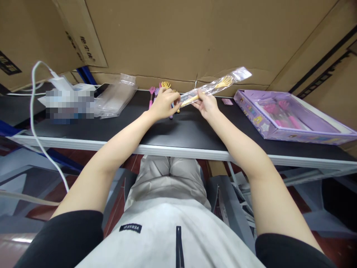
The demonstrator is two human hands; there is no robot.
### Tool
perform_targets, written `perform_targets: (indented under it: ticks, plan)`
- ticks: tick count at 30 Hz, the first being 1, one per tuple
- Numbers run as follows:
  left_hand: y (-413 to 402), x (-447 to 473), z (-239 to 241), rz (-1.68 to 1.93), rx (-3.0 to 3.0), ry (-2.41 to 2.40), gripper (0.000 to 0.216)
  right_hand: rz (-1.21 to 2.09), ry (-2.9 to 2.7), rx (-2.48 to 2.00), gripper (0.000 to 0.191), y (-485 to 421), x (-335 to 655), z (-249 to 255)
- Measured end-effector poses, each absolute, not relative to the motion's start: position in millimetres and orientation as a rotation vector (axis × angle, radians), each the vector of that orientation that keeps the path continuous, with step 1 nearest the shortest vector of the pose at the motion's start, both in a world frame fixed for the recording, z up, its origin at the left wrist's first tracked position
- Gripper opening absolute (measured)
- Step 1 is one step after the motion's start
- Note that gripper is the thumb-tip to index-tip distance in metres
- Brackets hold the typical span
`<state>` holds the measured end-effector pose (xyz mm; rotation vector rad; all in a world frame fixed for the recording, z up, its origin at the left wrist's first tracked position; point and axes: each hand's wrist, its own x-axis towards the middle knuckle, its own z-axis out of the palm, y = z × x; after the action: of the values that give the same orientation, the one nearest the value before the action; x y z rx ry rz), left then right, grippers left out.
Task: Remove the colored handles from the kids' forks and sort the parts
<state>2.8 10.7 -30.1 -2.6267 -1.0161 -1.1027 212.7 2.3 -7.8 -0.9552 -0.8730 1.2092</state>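
Note:
A yellow back scratcher (224,82) with a hand-shaped head lies inside a long clear plastic sleeve (209,88). It slants up to the right above the black tabletop. My right hand (206,105) grips the sleeve and the handle about midway. At the lower left end, the fingers of my left hand (166,101) are pinched on the sleeve's edge by the handle tip. Behind and below my left hand lie several loose back scratchers (152,91) in pink, purple and yellow, partly hidden by it.
A purple box (269,124) with pink back scratchers inside stands at the right. Clear plastic sleeves (115,98) are piled at the left, beside a blurred-out item (69,102) and a white cable (34,111). A small pink card (227,101) lies near the box. Cardboard (178,41) walls the back.

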Motion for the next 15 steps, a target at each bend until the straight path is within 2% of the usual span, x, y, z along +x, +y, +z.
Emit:
perform_targets:
  ticks: [5,15]
  plan:
    - [12.2,2.2,-32.4,-1.067,-2.633,-1.032,0.016,1.189,-0.885,-0.969,0.029,3.4,212.6,-8.3]
    - [20.6,3.4,-34.7,-1.209,-2.601,-1.092,0.023,1.227,-0.845,-0.942,0.029,7.5,212.2,-11.6]
